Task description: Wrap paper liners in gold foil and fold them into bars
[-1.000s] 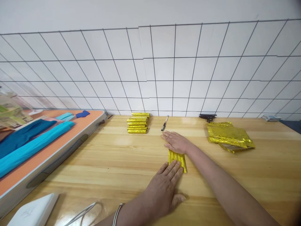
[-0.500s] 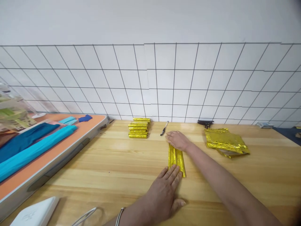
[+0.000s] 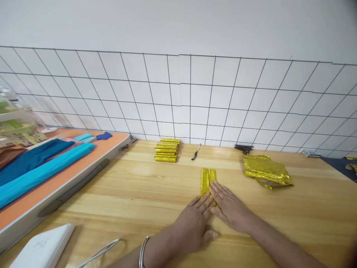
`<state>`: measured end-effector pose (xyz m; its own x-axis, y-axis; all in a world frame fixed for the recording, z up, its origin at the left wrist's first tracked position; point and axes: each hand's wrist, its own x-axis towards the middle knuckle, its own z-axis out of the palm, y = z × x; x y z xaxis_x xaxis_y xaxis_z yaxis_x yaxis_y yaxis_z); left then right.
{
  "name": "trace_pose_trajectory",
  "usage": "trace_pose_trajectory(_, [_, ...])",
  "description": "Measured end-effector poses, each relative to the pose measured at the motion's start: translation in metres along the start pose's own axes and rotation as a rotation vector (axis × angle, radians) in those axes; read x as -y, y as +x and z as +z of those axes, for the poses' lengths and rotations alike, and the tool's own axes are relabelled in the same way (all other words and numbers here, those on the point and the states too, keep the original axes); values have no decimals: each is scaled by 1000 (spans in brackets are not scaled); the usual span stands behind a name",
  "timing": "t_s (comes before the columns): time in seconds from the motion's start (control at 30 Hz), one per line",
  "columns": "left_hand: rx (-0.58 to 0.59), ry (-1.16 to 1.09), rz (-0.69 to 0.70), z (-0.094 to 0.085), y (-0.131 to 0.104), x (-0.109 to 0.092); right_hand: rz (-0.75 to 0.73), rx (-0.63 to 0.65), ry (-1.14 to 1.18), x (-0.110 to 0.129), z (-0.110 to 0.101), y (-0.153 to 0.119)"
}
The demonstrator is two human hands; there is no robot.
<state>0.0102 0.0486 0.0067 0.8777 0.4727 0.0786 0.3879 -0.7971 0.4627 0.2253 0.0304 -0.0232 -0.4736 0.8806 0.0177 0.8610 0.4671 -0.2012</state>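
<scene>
A folded piece of gold foil paper [image 3: 205, 180] lies on the wooden table, with a seam running along its length. My left hand [image 3: 193, 221] rests flat over its near end, fingers stretched out and thumb apart. On the right side of the foil, my right hand [image 3: 230, 203] lies with its fingers extended, the fingertips near the middle seam. Both hands cover the near part of the paper. Behind and to the left stands a row of narrow folded gold strips [image 3: 166, 152]. A stack of gold foil sheets [image 3: 264, 170] sits to the right.
A pen [image 3: 196, 152] lies near the wall, and a black clip-like object [image 3: 244, 148] is farther right. At left, an orange-topped surface [image 3: 92, 156] holds blue cloth [image 3: 50, 167]. A white device [image 3: 41, 247] and a cable [image 3: 102, 251] are at the front left.
My right hand has slid from the far end of the foil toward me, down beside my left hand. My left hand has stayed at the near end. The view has tilted slightly.
</scene>
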Motion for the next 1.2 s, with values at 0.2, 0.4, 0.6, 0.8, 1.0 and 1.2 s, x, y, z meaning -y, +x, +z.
trace_pose_trajectory(0.2, [-118,-343,73,-29,23,44,3,23,3,2,-6,3])
trace_pose_trajectory(0.4, [-150,82,148,-16,69,87,32,51,-1,4,-8,3])
trace_pose_trajectory(0.6, [-66,316,57,0,69,97,35,45,5,2,-5,5])
trace_pose_trajectory(0.8, [-52,401,42,1,65,91,3,41,43,-2,-11,7])
trace_pose_trajectory(1.0, [8,399,38,-2,67,89,11,52,140,-8,-13,4])
trace_pose_trajectory(1.2, [55,376,30,-3,69,93,12,-82,325,-25,0,15])
